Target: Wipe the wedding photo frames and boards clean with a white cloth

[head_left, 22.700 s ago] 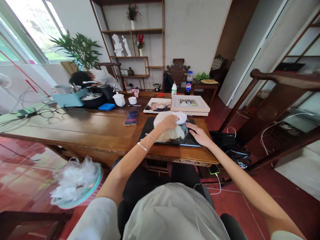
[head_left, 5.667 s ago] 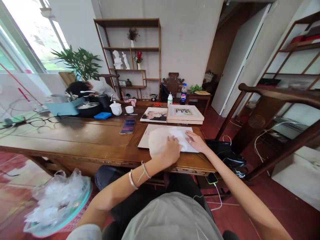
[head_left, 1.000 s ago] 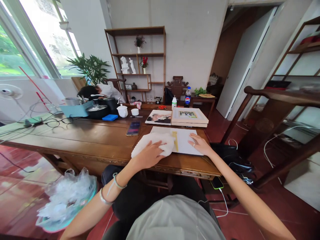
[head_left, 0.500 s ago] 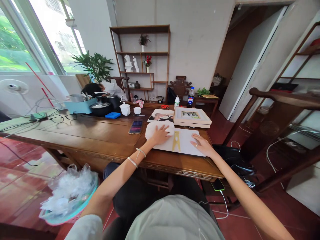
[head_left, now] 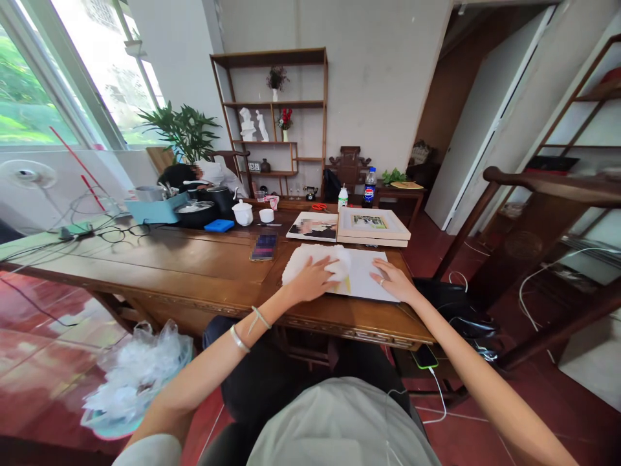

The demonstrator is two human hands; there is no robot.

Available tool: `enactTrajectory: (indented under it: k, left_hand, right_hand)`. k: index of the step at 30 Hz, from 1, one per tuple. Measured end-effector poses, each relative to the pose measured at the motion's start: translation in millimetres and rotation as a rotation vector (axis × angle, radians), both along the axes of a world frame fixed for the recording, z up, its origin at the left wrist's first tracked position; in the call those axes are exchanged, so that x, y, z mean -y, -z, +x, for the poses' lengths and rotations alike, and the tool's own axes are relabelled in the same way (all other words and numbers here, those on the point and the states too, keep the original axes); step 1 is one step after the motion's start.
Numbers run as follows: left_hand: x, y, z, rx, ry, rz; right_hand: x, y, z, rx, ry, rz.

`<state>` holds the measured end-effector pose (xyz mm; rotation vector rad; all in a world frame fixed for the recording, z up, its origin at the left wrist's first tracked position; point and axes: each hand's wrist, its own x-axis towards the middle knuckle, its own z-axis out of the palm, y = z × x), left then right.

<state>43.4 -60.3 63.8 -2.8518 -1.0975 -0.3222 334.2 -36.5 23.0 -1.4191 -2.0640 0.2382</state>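
Note:
A white board lies flat on the wooden table in front of me. My left hand presses a white cloth onto the board's left part, fingers spread over the cloth. My right hand lies flat and open on the board's right edge, a ring on one finger. The cloth covers most of the yellow strip on the board.
Behind the board lie a framed picture and a photo print. A phone lies to the left. Pots, a teapot and a blue case sit further left. A person sits behind them. A bag-filled basket stands on the floor.
My left hand has slid the cloth rightward and a little toward me, over the yellow strip that showed before. My right hand has stayed on the board's right edge.

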Motion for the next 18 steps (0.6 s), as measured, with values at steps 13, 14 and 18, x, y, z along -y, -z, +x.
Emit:
enactTrajectory:
  k: [13,14,18]
  left_hand:
    - [-15.3,-12.1,-1.2,-0.158,-0.073,-0.096]
    - [-5.0,-13.7,-6.3,-0.179,-0.04,-0.105]
    - [16.7,-13.7,-24.5,-0.149,0.031,-0.142]
  right_hand:
    - [-1.5,2.1,1.8,-0.019,-0.001,-0.006]
    - [-1.2,2.0,1.6,-0.017,0.003,-0.01]
    - [-1.5,2.6,2.1,-0.035,-0.011,-0.008]
